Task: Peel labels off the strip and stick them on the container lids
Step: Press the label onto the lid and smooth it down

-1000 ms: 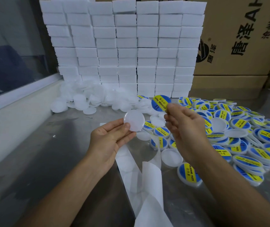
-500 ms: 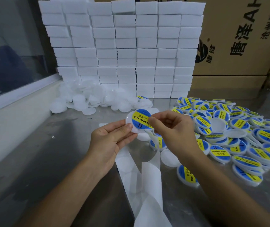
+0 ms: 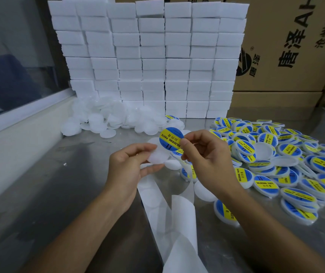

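Step in hand: you hold a round blue-and-yellow "soldering paste" label just above a blank round translucent white plastic lid; the label overlaps the lid's upper right edge but does not look pressed flat, so I judge this lid not yet finished.
Left grip: your left hand has its fingers and thumb curled round the blank lid's left and lower edge, closed on it, above the counter.
Right grip: your right hand pinches the label's right edge between thumb and fingers, closed on it.
Done: a wide heap of labelled white lids lies on the right of the grey metal counter, several deep; a few unlabelled lids lie mixed in it; I cannot count them.
Left to do: a pile of blank white lids lies at the back left, at the foot of the stacked white foam blocks; it looks smaller than the labelled heap, so I judge you are past halfway, though lids hidden underneath could change that.
Strip: the white paper backing strip runs from under your hands toward the near edge; the part in view shows only bare round outlines; whether labels remain further along is hidden.
Behind: brown cardboard cartons stand at the back right.
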A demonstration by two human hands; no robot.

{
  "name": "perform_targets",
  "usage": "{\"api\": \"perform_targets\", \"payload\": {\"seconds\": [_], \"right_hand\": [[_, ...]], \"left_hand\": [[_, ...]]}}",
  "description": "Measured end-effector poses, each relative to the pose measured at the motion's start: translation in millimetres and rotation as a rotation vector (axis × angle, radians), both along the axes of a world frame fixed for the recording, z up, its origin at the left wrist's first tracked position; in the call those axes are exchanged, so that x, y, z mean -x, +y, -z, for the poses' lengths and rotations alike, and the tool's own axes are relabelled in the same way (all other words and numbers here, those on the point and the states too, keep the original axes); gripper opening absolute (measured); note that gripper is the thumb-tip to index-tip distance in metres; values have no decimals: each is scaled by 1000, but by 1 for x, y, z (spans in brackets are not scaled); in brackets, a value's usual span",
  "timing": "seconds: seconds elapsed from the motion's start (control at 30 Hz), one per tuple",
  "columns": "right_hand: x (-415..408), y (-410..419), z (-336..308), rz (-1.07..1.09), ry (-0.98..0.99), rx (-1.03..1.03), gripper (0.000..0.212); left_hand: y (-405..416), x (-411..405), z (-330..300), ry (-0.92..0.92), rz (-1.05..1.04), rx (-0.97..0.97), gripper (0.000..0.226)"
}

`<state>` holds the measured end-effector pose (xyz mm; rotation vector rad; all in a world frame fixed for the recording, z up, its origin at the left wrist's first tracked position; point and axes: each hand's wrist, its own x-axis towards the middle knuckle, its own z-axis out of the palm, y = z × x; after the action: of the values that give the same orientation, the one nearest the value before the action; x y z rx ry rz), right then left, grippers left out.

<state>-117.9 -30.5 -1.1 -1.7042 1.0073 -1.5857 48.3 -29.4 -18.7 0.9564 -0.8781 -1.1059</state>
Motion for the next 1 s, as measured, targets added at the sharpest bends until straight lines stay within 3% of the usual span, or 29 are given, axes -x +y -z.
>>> {"api": "perform_targets", "payload": {"seconds": [0.07,0.17,0.23,0.33,0.43,0.53,0.73,1.0], "right_hand": [[1,-1,1,-15,25,6,4],[1,-2,4,-24,75,29,4],[1,-4,5,-14,85,50,7],[1,-6,9,61,95,141,9],[-8,-2,16,140,122,236,37],[-15,0,15,72,-74,135,64],[0,-3,2,6,-96,48,16],[-1,-1,2,-12,-81,63,16]], "left_hand": [[0,0,-1,-27,17,9,29],[2,3,-2,-47,70,53,10],[2,3,-1,-78,56,73,18],[3,7,-1,-123,16,104,6],[6,12,-2,-118,-4,118,8],[7,11,-4,-81,-28,112,5],[6,7,-5,-70,-23,70,6],[5,6,-3,-115,-27,76,8]]}}
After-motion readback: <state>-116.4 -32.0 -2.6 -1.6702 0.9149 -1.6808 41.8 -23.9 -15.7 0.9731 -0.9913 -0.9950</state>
